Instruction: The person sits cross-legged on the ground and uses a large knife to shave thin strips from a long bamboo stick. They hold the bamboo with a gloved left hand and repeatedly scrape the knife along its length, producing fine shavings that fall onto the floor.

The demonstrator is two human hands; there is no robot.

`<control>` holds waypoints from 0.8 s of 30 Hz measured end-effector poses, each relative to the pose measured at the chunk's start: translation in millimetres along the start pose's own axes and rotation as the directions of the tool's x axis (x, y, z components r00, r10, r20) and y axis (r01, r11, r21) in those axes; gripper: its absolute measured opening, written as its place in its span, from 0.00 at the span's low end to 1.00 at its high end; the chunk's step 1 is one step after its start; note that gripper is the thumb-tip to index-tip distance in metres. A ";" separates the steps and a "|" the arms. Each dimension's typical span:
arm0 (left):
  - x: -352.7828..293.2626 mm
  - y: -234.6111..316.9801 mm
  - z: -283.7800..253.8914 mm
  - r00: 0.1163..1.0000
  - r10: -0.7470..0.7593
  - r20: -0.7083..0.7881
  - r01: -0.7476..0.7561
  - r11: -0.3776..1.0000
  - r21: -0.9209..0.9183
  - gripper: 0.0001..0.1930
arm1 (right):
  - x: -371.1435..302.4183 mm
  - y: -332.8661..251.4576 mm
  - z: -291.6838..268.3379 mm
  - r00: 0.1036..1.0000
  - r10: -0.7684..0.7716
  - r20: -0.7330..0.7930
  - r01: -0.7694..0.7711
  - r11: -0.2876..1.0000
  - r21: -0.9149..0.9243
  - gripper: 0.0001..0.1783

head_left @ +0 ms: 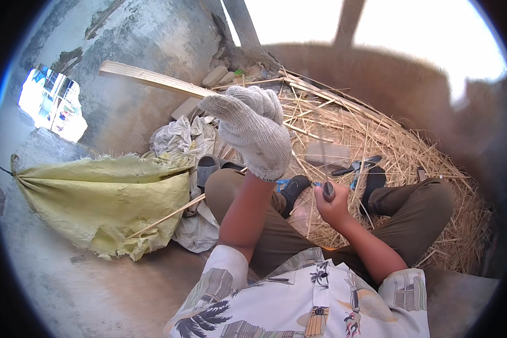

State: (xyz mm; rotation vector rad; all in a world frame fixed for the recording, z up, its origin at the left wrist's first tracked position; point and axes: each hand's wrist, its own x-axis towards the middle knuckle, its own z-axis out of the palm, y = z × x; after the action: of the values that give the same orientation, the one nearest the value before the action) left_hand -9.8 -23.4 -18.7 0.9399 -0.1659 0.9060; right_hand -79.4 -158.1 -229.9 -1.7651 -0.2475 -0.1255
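Note:
My left hand [253,127], in a white knitted glove, is raised and wrapped round a long pale strip of split bamboo [158,80]. The strip sticks out to the upper left, its far end close to the wall. My bare right hand [333,207] is closed round the dark handle of a knife [328,191], whose butt faces me. Its thin blade points away and is blurred. Below and beyond the hands, a flat stone block [328,152] lies among the shavings. Near my right foot lies a dark-handled tool [357,164], its kind unclear.
Bamboo shavings [450,208] cover the floor ahead and right, with long strips [343,98] along the curved wall. A yellow woven sack [107,197] and crumpled white sacks [177,138] are at the left. My crossed legs [411,219] frame the work spot. Grey sandals [208,169] lie by my left knee.

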 end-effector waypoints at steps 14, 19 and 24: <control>17.4 -4.9 -16.3 0.999 0.042 -0.020 -0.042 0.999 0.002 0.35 | 9.2 7.0 2.6 0.868 0.496 -0.012 -0.449 0.795 0.407 0.13; 14.8 -2.4 -8.2 0.998 0.058 -0.014 -0.057 0.997 0.052 0.34 | -3.5 8.4 3.9 0.969 0.248 0.002 -0.225 0.873 0.432 0.14; 14.4 -4.7 -8.8 0.964 -0.012 0.266 0.025 0.999 -0.048 0.33 | -2.3 -16.6 0.8 0.873 0.465 0.150 -0.473 0.726 0.500 0.13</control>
State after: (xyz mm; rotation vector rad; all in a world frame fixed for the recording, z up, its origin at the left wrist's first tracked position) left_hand 0.6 -9.3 -20.0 1.0118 -0.4071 0.7522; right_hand -85.7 -154.3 -214.7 -1.2270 0.1602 0.3041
